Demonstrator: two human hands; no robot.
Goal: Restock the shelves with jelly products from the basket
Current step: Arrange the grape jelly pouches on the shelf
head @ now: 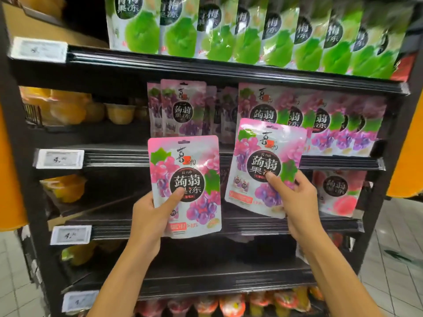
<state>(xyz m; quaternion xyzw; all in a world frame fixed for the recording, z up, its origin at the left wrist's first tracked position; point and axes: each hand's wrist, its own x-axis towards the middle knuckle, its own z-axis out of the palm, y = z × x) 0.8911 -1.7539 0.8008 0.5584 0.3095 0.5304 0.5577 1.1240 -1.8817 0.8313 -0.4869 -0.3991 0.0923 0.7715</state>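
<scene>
Just in front of the middle shelf's (pixel 114 156) front edge, you hold up two pink grape jelly pouches, faces toward you. Your left grip (pixel 150 219) is clamped on the left pouch (pixel 185 165) at its lower left corner, thumb across the front; that pouch stands nearly upright. Your right grip (pixel 295 202) is clamped on the right pouch (pixel 267 161) at its lower right corner, thumb on the front; this one tilts slightly and sits higher. The two pouches are near each other but apart. Behind them, matching grape pouches (pixel 320 120) stand in rows on the middle shelf, with orange jelly cups (pixel 68 108) toward its left end. Green pouches (pixel 229 35) line the shelf above, and a peach pouch (pixel 338 193) stands at the right end below.
</scene>
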